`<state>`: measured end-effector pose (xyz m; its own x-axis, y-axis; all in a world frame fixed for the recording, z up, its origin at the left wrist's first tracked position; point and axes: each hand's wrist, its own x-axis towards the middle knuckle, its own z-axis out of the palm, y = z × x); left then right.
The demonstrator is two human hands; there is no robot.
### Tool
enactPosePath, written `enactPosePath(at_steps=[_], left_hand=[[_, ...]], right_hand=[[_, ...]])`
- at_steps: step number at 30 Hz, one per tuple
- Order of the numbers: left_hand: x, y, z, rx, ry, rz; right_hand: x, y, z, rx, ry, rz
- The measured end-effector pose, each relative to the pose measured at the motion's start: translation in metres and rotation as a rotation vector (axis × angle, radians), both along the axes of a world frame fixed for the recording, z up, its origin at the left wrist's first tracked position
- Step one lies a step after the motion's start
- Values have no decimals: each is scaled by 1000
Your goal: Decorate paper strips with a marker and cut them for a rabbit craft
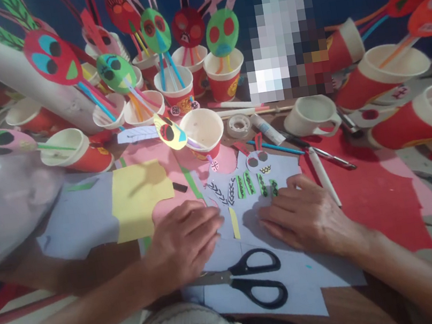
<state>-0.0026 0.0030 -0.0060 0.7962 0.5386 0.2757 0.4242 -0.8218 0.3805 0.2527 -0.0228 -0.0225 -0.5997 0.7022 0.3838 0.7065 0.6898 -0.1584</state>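
Note:
My left hand [189, 236] lies on pale blue-grey paper [248, 241], fingers stretched out and holding nothing. My right hand [300, 214] rests on the same paper, its fingers loosely bent and apart, nothing visible in them. Between and above the hands are cut-out pieces: a leaf-patterned white strip [217, 193], several green patterned strips [248, 183], and a narrow yellow strip [235, 223]. Beyond them is a paper face [257, 159] with red ears. Black-handled scissors [258, 280] lie near my body, blades pointing left and partly under my left forearm.
Red paper cups [227, 82] with paper faces on straws line the back. A white mug [310, 115], a tape roll [239, 126] and a glue stick [267, 129] stand nearer. Red paper [375, 197] and a white pen [324, 178] lie right, yellow paper [140, 197] left.

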Motion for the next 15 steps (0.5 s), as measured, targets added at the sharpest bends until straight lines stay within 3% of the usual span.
enactPosePath(at_steps=[6, 15], left_hand=[[2, -13, -13, -1, 172, -123], [14, -14, -13, -31, 256, -184]], right_hand=[[-4, 1, -1, -9, -11, 9], [1, -1, -3, -76, -43, 72]])
